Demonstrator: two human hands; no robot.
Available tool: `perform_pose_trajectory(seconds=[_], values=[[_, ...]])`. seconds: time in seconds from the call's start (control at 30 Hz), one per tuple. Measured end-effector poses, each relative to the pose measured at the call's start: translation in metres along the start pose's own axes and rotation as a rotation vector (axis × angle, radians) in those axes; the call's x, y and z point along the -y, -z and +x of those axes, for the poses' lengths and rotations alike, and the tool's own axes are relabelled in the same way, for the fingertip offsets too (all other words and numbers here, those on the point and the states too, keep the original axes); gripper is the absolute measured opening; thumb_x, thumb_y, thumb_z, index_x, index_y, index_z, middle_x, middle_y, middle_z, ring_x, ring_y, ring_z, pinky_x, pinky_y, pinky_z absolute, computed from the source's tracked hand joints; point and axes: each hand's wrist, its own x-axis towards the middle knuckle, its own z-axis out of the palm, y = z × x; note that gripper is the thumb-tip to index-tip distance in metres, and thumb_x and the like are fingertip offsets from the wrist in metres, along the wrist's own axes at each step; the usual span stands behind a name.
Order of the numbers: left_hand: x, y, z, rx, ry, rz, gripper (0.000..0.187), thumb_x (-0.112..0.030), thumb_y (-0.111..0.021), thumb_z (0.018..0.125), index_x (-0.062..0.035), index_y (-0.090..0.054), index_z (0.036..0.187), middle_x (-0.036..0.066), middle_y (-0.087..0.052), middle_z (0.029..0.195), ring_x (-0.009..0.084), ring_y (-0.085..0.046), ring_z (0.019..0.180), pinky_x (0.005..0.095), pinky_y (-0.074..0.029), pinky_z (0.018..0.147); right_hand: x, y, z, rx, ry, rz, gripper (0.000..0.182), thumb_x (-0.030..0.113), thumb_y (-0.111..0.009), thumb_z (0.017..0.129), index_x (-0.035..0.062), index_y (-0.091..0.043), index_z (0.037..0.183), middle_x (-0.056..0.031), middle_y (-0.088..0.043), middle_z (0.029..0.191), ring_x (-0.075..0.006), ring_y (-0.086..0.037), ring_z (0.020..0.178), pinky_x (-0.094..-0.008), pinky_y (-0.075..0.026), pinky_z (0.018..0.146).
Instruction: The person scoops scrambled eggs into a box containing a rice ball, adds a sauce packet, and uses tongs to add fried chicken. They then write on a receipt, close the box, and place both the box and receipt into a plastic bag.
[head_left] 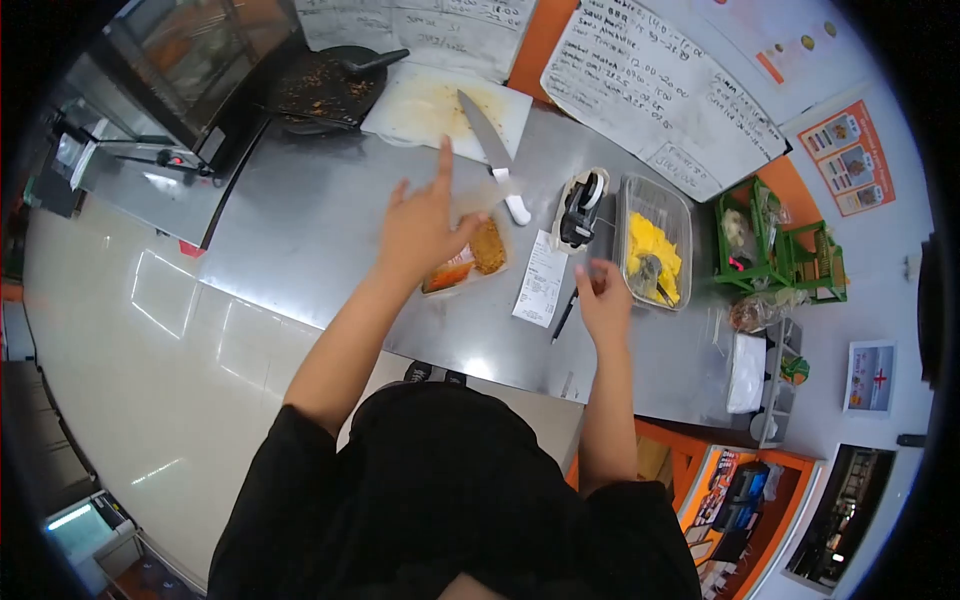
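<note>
My left hand (425, 225) hovers over the left side of a clear food box (462, 280), its fingers spread and its index finger stretched forward. In the box lie a browned, crumbed piece of food (489, 247) and something orange-red; the hand hides part of it. A faint translucent smear shows by the thumb, too blurred to name. My right hand (606, 305) is near a black pen (565, 316), thumb and fingers slightly bent and apart. Just beyond it stands a black tape dispenser (578, 215). Between my hands lies a printed receipt (541, 280).
A white-handled knife (485, 130) rests on a white cutting board (420, 105), beside a dark pan (325, 85) with crumbs. To the right, a clear tub (684, 215) holds yellow pieces. Green baskets (765, 265) and a white packet (746, 375) line the table's right end.
</note>
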Motion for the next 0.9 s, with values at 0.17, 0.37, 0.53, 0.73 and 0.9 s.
perform_pose_trajectory(seconds=[0.17,0.37,0.53,0.73,0.9], values=[[0.016,-0.043,-0.041,0.321,-0.272,0.302,0.094,-0.068,-0.06,0.08,-0.01,-0.037,0.149,0.025,-0.025,0.153,0.0441,-0.021,0.144,0.0585,-0.019,0.115,0.078,-0.053,0.058,0.031,0.44,0.049,0.044,0.031,-0.066,0.091,-0.0012,-0.059,0.12,-0.0191,-0.059,0.118,-0.0317,-0.058,0.107,-0.0408,-0.045,0.093],[0.055,-0.096,-0.108,0.097,-0.221,0.113,0.091,-0.057,-0.065,0.084,-0.0016,-0.033,0.148,0.028,-0.012,0.158,0.0469,-0.012,0.146,0.0526,-0.021,0.117,0.031,-0.139,0.03,0.223,0.51,-0.322,0.066,0.034,-0.061,0.093,-0.0082,-0.04,0.14,-0.0307,-0.038,0.145,-0.0452,-0.038,0.135,-0.0453,-0.033,0.112],[0.078,-0.1,-0.111,-0.257,0.145,-0.291,0.082,-0.041,-0.069,0.086,0.0079,-0.035,0.143,0.032,-0.029,0.149,0.0467,-0.023,0.142,0.0495,-0.025,0.115,0.031,-0.15,-0.04,0.198,0.146,0.148,0.073,0.028,-0.064,0.094,-0.0076,-0.029,0.147,-0.0294,-0.051,0.136,-0.0345,-0.052,0.127,-0.0365,-0.041,0.105],[0.098,-0.087,-0.107,-0.159,0.411,-0.732,0.065,-0.02,-0.072,0.088,0.0117,-0.042,0.136,0.024,-0.06,0.125,0.0298,-0.06,0.115,0.0386,-0.047,0.098,0.033,-0.159,-0.052,0.244,-0.064,0.478,0.062,0.02,-0.074,0.087,-0.0105,-0.048,0.134,-0.0186,-0.067,0.116,-0.0194,-0.065,0.104,-0.0309,-0.05,0.092],[0.105,-0.102,-0.103,-0.159,0.378,-0.976,0.059,-0.015,-0.068,0.091,0.0104,-0.042,0.137,0.016,-0.065,0.119,0.0183,-0.061,0.111,0.0304,-0.051,0.09,0.051,-0.123,-0.011,0.356,-0.278,0.405,0.053,0.021,-0.08,0.081,-0.0108,-0.06,0.12,-0.0167,-0.071,0.101,-0.0172,-0.068,0.085,-0.0279,-0.054,0.075]])
